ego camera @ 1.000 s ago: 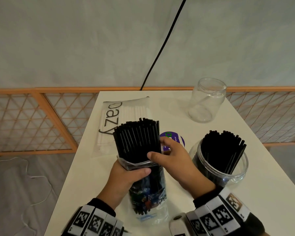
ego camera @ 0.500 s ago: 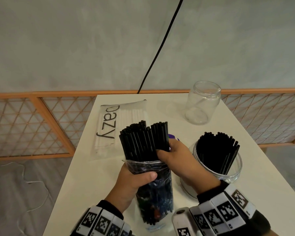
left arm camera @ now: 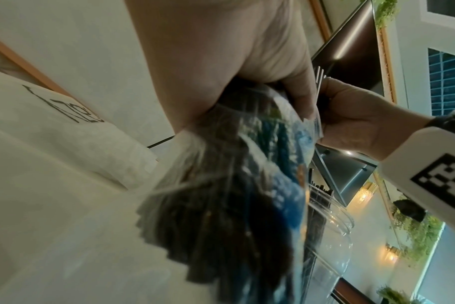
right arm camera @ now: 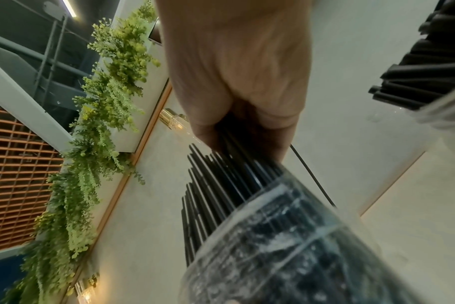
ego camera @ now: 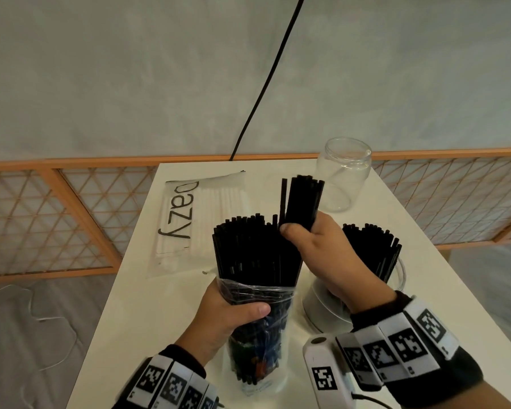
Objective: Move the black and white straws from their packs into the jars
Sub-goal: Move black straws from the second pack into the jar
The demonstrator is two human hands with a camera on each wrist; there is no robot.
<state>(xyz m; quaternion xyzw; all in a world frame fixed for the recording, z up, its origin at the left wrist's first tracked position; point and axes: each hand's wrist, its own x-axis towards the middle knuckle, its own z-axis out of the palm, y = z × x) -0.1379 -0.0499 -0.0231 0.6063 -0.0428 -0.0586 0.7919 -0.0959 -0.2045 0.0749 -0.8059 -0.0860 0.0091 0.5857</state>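
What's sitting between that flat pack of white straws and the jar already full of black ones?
In the head view, the black straw pack, gripped by the left hand, stands between the white pack and the filled jar.

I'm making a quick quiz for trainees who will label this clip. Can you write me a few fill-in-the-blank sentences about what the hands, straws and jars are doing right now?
1. The left hand grips the plastic pack of ____ straws.
2. The right hand holds a small bunch raised ____ the rest in the pack.
3. The jar at the table's far edge is ____.
4. The white straws lie in their pack flat on the ____.

Missing words: black; above; empty; table
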